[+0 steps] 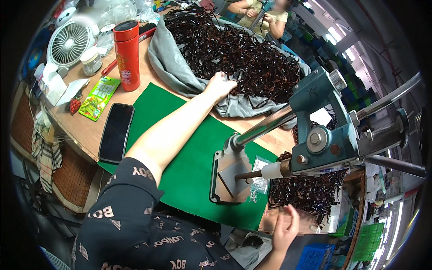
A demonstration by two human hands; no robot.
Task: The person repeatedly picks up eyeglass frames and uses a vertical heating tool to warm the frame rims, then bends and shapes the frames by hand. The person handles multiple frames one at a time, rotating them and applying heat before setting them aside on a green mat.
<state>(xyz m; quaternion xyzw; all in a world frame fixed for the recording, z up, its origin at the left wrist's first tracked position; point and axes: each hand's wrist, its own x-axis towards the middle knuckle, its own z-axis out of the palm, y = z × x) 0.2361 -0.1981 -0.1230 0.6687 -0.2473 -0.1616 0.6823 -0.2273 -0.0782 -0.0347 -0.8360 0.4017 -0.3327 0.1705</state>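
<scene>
A large heap of thin, glossy dark brown curved pieces [238,49], which look like eyeglass temples, lies in a grey cloth [168,58]. My left hand [219,87] reaches across to the heap's near edge, its fingers curled in and partly hidden; what they grip cannot be made out. Low on the right, my right hand [285,229] is raised with fingers apart, holding nothing. Just beyond it sits a second pile of similar dark pieces [306,195]. Between my hands stands a teal hand press [324,139], its rod pointing at a square metal plate [234,177].
A green mat [180,168] covers the table under the press. To the left are a black phone [116,132], a green packet [100,98], a red bottle [128,58], a jar [91,61] and a white fan [69,43]. A small clear bag [260,177] lies by the press. Another person [263,18] works opposite.
</scene>
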